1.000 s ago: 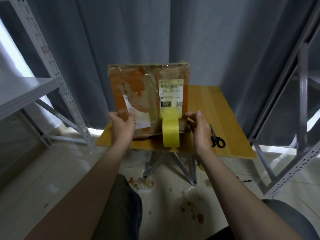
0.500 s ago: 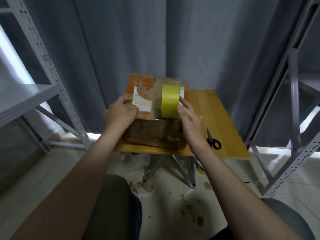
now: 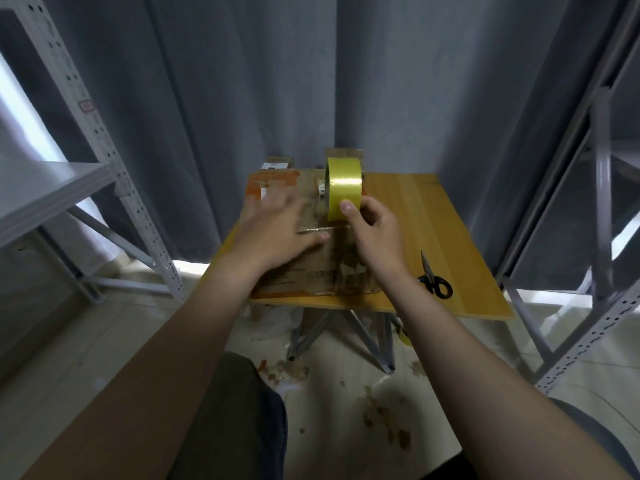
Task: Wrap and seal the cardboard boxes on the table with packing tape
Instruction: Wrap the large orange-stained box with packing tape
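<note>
Both bare forearms reach forward, the left hand (image 3: 277, 233) blurred, palm down with fingers spread, the right hand (image 3: 372, 233) just beside it, fingers curled and thumb tip pressed on the tape roll (image 3: 344, 188) it grips.

Box (image 3: 311, 275) laid flat, right hand (image 3: 374, 233) now gripping roll (image 3: 344, 188)

Tape roll (image 3: 344, 188): glossy bright yellow, plain.
Cardboard box (image 3: 311, 271): dull brown, with orange patches along the far top edge, a scrap of white label and dark print on the near side.
Table (image 3: 433, 220): honey-yellow wood with lengthwise grain.
Scissors (image 3: 434, 284): black handles, dark blades.
Curtain (image 3: 242, 81): plain blue-grey, in vertical folds.
Shelving rack (image 3: 99, 140): pale grey, the uprights dotted with rows of holes.
Floor (image 3: 346, 403): pale beige, speckled with brown scraps.
</note>
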`<state>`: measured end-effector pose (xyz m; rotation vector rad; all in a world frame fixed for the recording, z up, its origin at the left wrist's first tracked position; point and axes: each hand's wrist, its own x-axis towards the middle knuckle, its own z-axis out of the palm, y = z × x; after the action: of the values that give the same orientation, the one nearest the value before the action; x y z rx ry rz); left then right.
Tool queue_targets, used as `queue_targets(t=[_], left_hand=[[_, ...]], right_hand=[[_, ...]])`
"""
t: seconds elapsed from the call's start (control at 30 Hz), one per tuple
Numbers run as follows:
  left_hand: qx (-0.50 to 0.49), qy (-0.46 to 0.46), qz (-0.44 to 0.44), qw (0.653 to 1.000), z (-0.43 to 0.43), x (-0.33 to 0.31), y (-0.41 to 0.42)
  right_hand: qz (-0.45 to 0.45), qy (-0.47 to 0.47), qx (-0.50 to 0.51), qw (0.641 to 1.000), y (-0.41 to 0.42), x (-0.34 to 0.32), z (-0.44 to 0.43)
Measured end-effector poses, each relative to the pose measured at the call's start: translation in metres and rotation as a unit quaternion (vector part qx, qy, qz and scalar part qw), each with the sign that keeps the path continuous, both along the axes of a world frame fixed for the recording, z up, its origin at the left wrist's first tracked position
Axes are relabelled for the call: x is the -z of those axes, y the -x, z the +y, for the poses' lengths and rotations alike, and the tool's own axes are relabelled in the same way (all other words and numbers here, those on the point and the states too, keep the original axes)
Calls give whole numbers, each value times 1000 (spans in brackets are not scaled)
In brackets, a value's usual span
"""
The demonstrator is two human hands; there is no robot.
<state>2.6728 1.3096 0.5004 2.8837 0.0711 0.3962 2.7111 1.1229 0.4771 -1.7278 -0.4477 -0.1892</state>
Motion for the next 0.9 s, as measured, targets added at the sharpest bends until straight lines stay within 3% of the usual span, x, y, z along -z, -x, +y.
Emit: queue_targets(t=[0.07, 0.23, 0.57, 0.73, 0.9], left_hand=[[80, 25, 40, 996, -17, -3, -8], [62, -16, 58, 996, -26, -6, -19], [58, -29, 43, 997, -26, 0, -25], [143, -16, 36, 989, -11, -2, -16], [130, -41, 47, 990, -12, 1, -18]], right_hand=[[-7, -9, -3, 1000, -3, 2, -1], [-14, -26, -41, 999, -6, -7, -5], [6, -135, 25, 991, 30, -11, -3], [-11, -98, -44, 994, 41, -4, -7], [15, -106, -27, 994, 44, -5, -7]])
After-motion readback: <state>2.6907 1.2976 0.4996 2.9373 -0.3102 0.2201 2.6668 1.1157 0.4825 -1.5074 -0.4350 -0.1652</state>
